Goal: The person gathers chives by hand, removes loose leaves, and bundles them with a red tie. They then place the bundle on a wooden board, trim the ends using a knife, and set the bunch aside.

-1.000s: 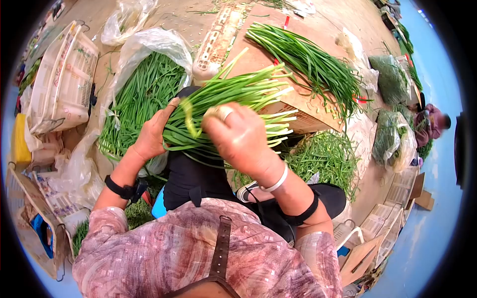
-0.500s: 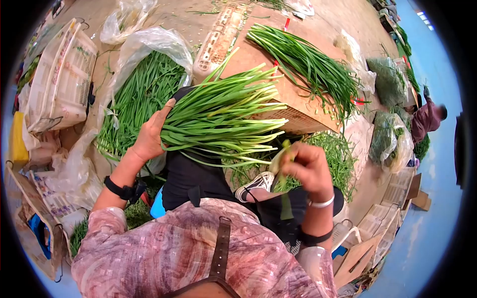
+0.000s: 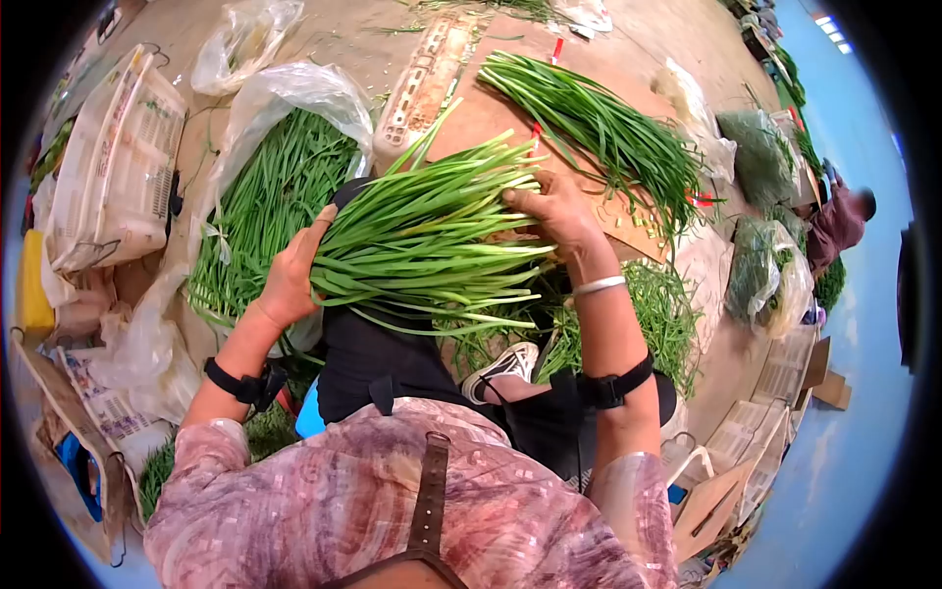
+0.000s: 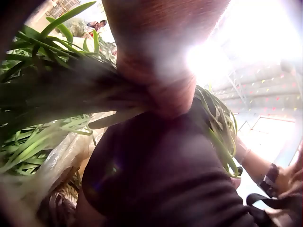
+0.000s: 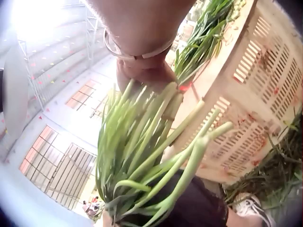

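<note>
A thick bundle of garlic chives [image 3: 422,236] lies across the person's dark-trousered thigh, pale cut ends pointing right. My left hand [image 3: 293,267] grips its leafy side, thumb on top and the other fingers hidden beneath. At the pale ends, my right hand [image 3: 561,218] pinches some stalks between thumb and fingers. In the right wrist view the stalk ends [image 5: 156,109] fan out beneath that hand, a few standing apart from the rest. The left wrist view is partly washed out by glare; leaves [image 4: 57,47] stick out past the gripping hand there.
Another chive bunch [image 3: 599,128] lies on a board [image 3: 451,147] over an upturned crate [image 5: 255,80]. An open plastic bag [image 3: 329,83] full of chives stands at left. Loose trimmings [image 3: 657,304] heap beside the right knee. White baskets [image 3: 123,167] flank both sides; a person [image 3: 839,226] sits far right.
My right hand swung from over the bundle out to the right with a yellowish leaf, which is no longer seen in it. Now it is back at the stalk ends. My left hand keeps its grip.
</note>
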